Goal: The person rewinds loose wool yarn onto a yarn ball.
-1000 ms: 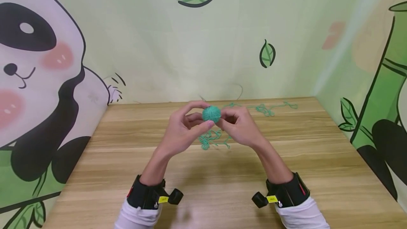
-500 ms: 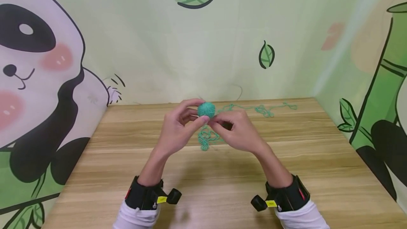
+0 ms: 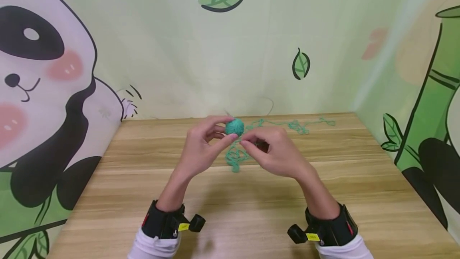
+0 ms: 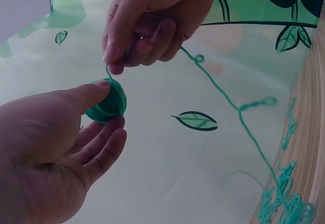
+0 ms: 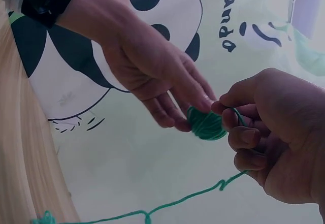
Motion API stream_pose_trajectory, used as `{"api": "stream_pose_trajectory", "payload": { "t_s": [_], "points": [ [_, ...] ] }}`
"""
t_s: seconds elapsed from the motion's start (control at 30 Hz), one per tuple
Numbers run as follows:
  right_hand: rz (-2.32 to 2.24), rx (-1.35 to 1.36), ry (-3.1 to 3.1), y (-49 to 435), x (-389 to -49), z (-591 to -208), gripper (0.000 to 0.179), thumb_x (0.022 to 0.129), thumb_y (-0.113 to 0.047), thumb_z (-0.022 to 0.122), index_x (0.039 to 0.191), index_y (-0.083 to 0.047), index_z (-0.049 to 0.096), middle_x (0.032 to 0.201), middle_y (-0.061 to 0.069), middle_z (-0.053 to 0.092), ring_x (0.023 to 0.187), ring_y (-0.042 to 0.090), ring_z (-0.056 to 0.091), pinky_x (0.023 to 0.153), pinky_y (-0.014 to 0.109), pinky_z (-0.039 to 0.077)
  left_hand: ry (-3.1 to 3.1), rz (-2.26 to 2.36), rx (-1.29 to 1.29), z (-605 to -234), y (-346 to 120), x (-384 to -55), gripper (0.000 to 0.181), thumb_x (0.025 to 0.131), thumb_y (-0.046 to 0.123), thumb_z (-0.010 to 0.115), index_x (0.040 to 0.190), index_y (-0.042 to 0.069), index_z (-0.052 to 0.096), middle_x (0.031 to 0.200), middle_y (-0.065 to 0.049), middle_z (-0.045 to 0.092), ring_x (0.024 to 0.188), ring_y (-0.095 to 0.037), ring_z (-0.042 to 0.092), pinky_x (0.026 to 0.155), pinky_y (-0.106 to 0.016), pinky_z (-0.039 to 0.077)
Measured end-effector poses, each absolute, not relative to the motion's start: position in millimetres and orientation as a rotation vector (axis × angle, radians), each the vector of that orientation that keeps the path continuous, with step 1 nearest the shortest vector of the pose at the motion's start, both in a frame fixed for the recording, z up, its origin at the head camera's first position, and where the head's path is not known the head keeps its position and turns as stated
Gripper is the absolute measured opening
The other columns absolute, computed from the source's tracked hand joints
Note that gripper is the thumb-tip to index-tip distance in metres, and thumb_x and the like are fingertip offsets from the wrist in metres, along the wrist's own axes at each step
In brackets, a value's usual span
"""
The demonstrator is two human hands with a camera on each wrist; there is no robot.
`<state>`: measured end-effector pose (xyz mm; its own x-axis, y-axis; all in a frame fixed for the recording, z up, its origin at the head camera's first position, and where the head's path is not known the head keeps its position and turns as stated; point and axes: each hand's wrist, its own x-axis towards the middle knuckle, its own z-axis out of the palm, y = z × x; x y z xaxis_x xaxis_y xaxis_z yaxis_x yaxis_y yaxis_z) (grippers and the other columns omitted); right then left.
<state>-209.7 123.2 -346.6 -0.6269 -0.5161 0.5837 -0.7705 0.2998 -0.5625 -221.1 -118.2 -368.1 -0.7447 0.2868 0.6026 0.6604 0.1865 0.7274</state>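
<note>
A small ball of green yarn (image 3: 234,127) is held above the table by my left hand (image 3: 203,145), between the thumb and the fingers. Just right of the ball, my right hand (image 3: 276,151) pinches the yarn strand (image 4: 108,71) between thumb and forefinger. In the left wrist view that strand runs from the fingertips down to the ball (image 4: 112,102). From under my right hand the yarn (image 5: 188,197) trails away toward the table, with a small kink in it. My right hand's other fingers (image 5: 249,159) are curled in the right wrist view.
Below the hands, a loose tangle of green yarn (image 3: 235,157) lies on the wooden table (image 3: 237,219). More yarn (image 3: 298,126) stretches along the back edge to the right. A printed backdrop (image 3: 172,51) with pandas and leaves stands behind.
My right hand has moved from the ball's right side to its lower right, drawing slightly away. The ball has shifted a little left, and my left hand still holds it.
</note>
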Motion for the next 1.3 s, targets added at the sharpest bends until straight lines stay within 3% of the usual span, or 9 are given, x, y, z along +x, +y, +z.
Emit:
{"api": "stream_pose_trajectory", "payload": {
  "t_s": [0.2,0.4,0.57,0.9,1.1,1.3],
  "points": [
    [1.343,1.159,-2.262,129.5,-205.2,-341.3,0.01,0.106,-0.001,0.074,0.105,-0.006,0.082,0.076,-0.002,0.064,0.061,0.005,0.045,0.055,0.019,0.037,-2.195,-1.609,-0.969,-368.7,-116.4,-220.8,0.042,0.101,0.0,0.083,0.142,0.004,0.074,0.13,-0.016,0.079,0.103,-0.026,0.083,0.096,-0.032,0.071],
    [1.387,1.137,-2.228,134.1,-206.8,-340.3,0.006,0.105,0.001,0.076,0.104,-0.003,0.081,0.076,-0.001,0.065,0.06,0.004,0.043,0.053,0.018,0.036,-2.279,-1.635,-1.02,-370.2,-116.3,-220.2,0.04,0.101,0.005,0.085,0.141,0.01,0.077,0.122,-0.011,0.082,0.098,-0.016,0.082,0.096,-0.031,0.07],
    [1.439,1.147,-2.165,135.9,-211.3,-342.0,0.003,0.105,0.002,0.077,0.103,0.0,0.079,0.073,0.001,0.065,0.056,0.005,0.04,0.05,0.02,0.033,-2.297,-1.674,-1.092,-368.5,-116.1,-217.8,0.04,0.101,0.004,0.084,0.14,0.009,0.076,0.122,-0.011,0.083,0.098,-0.018,0.083,0.093,-0.031,0.07],
    [1.471,1.132,-2.11,136.2,-217.1,-345.9,0.013,0.099,0.011,0.078,0.103,-0.001,0.078,0.078,0.006,0.075,0.058,0.006,0.046,0.051,0.019,0.038,-2.301,-1.73,-1.128,-366.5,-117.2,-212.9,0.039,0.098,0.002,0.087,0.134,0.009,0.074,0.115,-0.011,0.082,0.097,-0.018,0.082,0.088,-0.03,0.068],
    [1.499,1.094,-2.129,137.4,-219.8,-348.8,0.006,0.104,0.005,0.076,0.105,0.0,0.079,0.076,0.004,0.072,0.058,0.005,0.046,0.053,0.02,0.039,-2.259,-1.783,-1.196,-366.0,-117.2,-210.7,0.039,0.099,0.001,0.085,0.136,0.006,0.073,0.118,-0.015,0.081,0.1,-0.02,0.081,0.094,-0.032,0.068],
    [1.524,1.094,-2.174,137.2,-225.1,-352.4,0.011,0.108,0.002,0.071,0.108,-0.002,0.082,0.078,0.006,0.072,0.06,0.007,0.051,0.055,0.02,0.043,-2.194,-1.804,-1.211,-366.3,-116.3,-211.2,0.041,0.099,0.0,0.085,0.138,0.004,0.072,0.122,-0.019,0.081,0.105,-0.02,0.081,0.1,-0.036,0.068]
  ]
}}
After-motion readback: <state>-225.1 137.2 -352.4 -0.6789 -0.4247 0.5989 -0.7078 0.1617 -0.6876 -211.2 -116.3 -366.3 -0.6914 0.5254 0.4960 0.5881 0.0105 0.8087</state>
